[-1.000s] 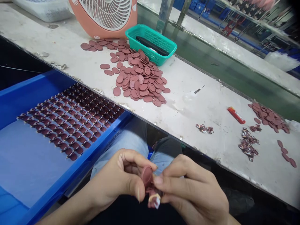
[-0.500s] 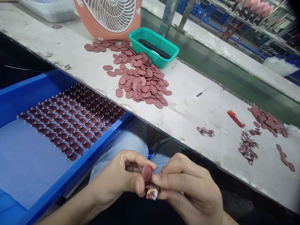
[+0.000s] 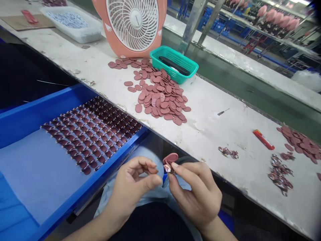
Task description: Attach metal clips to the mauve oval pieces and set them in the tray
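Observation:
Between the thumb and fingertips of my right hand (image 3: 194, 190) is a small painted figurine on an oval reddish-brown base (image 3: 171, 158). Its white and brown painted part points down toward me. My left hand (image 3: 137, 180) is just left of it, fingers curled and apart from the thumb, with nothing between them. Both hands are above my lap, in front of the table edge. To the left, a blue tray (image 3: 120, 152) holds many rows of similar figurines on bases, laid on a pale blue sheet (image 3: 37, 174).
A pile of oval brown bases (image 3: 163, 97) lies mid-table by a green basket (image 3: 193, 67) and a fan (image 3: 115, 43). To the right are a thin pointed tool (image 3: 222, 112), a red tube (image 3: 263, 139), loose figurines (image 3: 281, 174) and more bases (image 3: 301, 142). A white tub (image 3: 87, 35) stands far left.
My left hand has let go of the figurine and moved slightly away from it. My right hand now holds it alone, raised and turned. The view has shifted left and upward.

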The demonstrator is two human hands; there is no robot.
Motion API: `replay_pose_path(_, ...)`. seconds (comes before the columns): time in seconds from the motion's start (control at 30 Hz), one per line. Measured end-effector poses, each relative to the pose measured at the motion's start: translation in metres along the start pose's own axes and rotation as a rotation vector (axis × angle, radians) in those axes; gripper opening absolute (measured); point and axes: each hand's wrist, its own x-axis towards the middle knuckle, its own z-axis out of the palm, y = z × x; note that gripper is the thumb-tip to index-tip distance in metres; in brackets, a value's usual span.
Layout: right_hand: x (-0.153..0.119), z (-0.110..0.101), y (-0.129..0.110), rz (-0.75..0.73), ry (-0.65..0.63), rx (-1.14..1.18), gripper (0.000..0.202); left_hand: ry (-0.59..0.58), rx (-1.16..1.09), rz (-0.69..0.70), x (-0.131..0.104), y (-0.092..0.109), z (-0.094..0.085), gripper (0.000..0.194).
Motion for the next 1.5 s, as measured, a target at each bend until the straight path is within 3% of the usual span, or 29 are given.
replay_pose_path(0.1, -0.001, 0.014, 0.0, -0.147, 0.042, -0.104, 0.025, -0.039, -0.005, 0.009, 0.0, 0.003, 0.003, 0.029)
replay_pose_path(0.23, 0.002, 0.031, 0.002, -0.216, -0.017, -0.082, 0.021, 0.011, -0.036, 0.047, 0.003, 0.005, -0.001, 0.024)
replay_pose_path(0.43, 0.011, 0.045, -0.002, -0.303, -0.066, -0.05, 0.017, 0.106, -0.004, 0.046, 0.006, 0.006, -0.023, 0.023)
replay_pose_path(0.5, 0.01, 0.042, -0.003, -0.352, -0.107, -0.036, 0.013, 0.202, 0.095, 0.069, 0.006, 0.01, -0.047, 0.022)
replay_pose_path(0.57, 0.006, 0.039, -0.002, -0.36, -0.145, -0.036, 0.009, 0.348, 0.314, 0.121, 0.004, 0.015, -0.084, 0.022)
replay_pose_path(0.67, -0.001, 0.037, 0.004, -0.296, -0.137, -0.057, 0.01, 0.552, 0.929, 0.089, -0.001, 0.021, -0.155, 0.034)
replay_pose_path(0.7, -0.003, 0.038, 0.006, -0.284, -0.124, -0.058, 0.011, 0.519, 1.16, 0.02, -0.003, 0.021, -0.177, 0.037)
replay_pose_path(0.77, -0.006, 0.041, 0.011, -0.287, -0.117, -0.053, 0.013, 0.446, 1.322, -0.072, -0.007, 0.018, -0.212, 0.035)
replay_pose_path(0.87, -0.008, 0.044, 0.016, -0.293, -0.134, -0.041, 0.016, 0.327, 1.425, -0.197, -0.007, 0.008, -0.239, 0.032)
replay_pose_path(1.17, -0.012, 0.043, 0.018, -0.254, -0.154, -0.033, 0.02, 0.127, 1.571, -0.336, 0.01, -0.013, -0.245, 0.035)
replay_pose_path(1.5, -0.014, 0.035, 0.025, -0.276, -0.126, -0.068, 0.025, 0.115, 1.611, -0.35, 0.015, -0.022, -0.246, 0.036)
